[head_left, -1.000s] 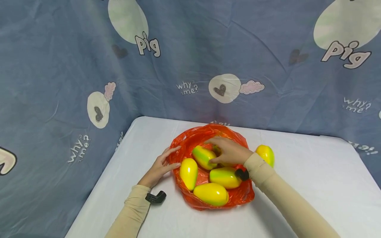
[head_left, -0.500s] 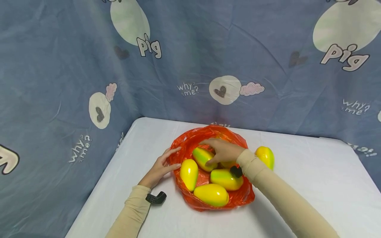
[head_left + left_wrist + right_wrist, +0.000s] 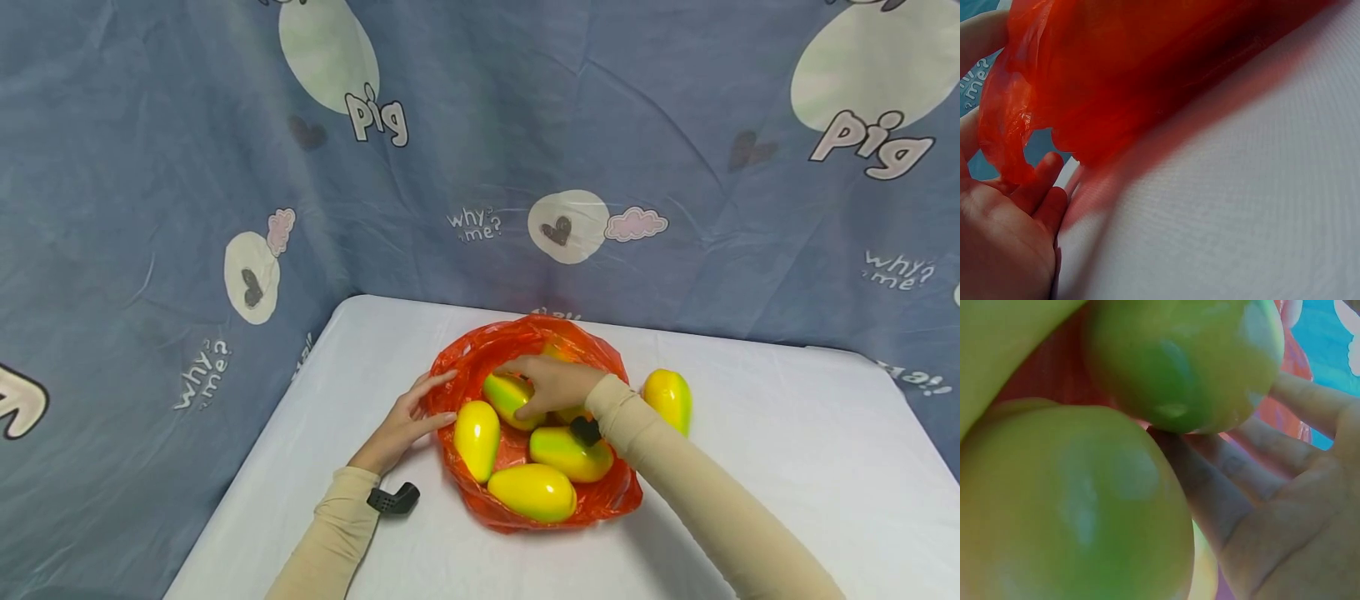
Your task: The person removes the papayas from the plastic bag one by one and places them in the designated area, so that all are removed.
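An opened red plastic bag stands on the white table with several glossy yellow-green mangoes inside. My left hand holds its left rim, index finger and thumb lapping over the edge; in the left wrist view the bag's handle loop hangs among the fingers. My right hand reaches into the bag and grips a mango, fingers over its far side and thumb on the near side. Around it lie a mango at the left, one in front and one under the wrist. Others are partly hidden behind the hand.
A single mango lies on the white tabletop just right of the bag, beyond my right sleeve. Printed blue cloth hangs behind and along the left side of the table.
My right hand has moved a little left and down inside the bag, closing onto the mango, which shifts slightly left. The left hand stays at the rim.
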Demonstrator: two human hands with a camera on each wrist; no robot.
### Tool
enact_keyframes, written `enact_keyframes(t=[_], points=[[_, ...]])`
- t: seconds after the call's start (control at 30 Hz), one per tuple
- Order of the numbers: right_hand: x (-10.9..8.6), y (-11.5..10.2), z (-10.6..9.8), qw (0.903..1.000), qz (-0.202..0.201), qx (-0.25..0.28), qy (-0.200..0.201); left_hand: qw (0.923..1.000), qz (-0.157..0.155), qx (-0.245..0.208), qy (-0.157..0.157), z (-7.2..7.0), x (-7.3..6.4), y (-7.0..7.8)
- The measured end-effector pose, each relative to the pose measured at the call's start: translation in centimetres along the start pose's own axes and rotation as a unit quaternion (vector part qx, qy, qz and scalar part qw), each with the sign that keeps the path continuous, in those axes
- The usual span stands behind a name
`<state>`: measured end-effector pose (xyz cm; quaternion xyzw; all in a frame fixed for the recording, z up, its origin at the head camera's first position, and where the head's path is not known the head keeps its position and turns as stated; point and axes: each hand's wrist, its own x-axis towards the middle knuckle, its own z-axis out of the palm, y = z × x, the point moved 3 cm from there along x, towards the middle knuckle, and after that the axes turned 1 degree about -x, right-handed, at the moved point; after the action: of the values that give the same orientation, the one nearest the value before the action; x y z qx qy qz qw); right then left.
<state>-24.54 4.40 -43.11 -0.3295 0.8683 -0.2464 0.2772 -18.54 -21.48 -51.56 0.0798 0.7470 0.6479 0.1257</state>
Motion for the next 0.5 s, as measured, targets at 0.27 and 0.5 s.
enact_keyframes(t=[0.27,0.5], points=[[0.01,-0.05,0.08,0.9994,0.024,0.020,-0.013,1.0000,-0.002,0.001,-0.001,0.01,-0.04,0.09],[-0.04,-0.04,0.07,0.9996,0.023,0.016,-0.010,1.0000,-0.001,0.003,0.000,0.00,-0.05,0.10]])
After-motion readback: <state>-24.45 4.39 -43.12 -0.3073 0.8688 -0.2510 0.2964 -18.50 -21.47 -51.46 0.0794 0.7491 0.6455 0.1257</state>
